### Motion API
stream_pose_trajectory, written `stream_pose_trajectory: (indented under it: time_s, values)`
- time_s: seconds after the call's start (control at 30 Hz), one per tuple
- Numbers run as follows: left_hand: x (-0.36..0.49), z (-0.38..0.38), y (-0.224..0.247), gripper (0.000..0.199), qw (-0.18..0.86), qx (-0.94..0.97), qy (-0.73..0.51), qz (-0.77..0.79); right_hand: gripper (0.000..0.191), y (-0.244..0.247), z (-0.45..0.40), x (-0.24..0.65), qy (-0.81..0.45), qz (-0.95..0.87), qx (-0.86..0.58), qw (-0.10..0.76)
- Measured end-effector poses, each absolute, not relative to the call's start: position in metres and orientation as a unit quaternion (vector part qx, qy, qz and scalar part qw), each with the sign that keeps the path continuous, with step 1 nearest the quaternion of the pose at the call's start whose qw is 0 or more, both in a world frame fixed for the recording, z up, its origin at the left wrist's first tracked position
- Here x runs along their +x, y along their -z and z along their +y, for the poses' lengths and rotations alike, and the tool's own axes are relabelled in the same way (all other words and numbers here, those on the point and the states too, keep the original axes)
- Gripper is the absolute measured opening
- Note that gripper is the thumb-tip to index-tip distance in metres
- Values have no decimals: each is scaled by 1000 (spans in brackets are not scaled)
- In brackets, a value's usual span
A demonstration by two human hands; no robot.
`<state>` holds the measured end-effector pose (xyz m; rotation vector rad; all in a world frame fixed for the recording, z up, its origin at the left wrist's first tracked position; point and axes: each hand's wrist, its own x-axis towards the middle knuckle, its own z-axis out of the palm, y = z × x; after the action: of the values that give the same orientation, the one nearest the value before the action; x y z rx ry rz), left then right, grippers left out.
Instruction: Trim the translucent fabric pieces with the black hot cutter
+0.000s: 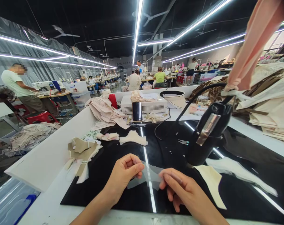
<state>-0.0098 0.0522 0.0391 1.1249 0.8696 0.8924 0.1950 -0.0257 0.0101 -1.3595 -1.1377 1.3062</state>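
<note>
A thin, see-through piece of fabric [149,173] with curved edges stretches between my hands, low over the glossy black tabletop [114,190]. My left hand [124,172] pinches its left side between thumb and fingers. On the other side, my right hand [179,187] has thumb and forefinger closed at the sheet's right edge, with the lower fingers curled loosely. To the right of my right hand lie a cream fabric cutout [212,184] and a stack of thin white pieces [240,173]. Small thread snips [183,142] rest farther back.
A black device [206,134] with a cable stands over the table at right. Behind are a phone [137,111], a white vented box [149,105] and a beige cutout [133,138]. Tied fabric bundles [83,150] lie left. Fabric stacks [273,103] stand far right; people work beyond.
</note>
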Motion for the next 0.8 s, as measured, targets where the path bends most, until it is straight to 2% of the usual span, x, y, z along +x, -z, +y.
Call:
stream_pose_trajectory:
  time_s: [0.3, 0.8]
  values:
    - [-12, 54, -37, 42, 674, 500, -384, 384, 49, -12, -25, 199, -487, -462, -581, 461]
    - [-11, 56, -37, 46, 666, 500, -377, 406, 42, -8, -23, 201, -499, -416, -585, 485]
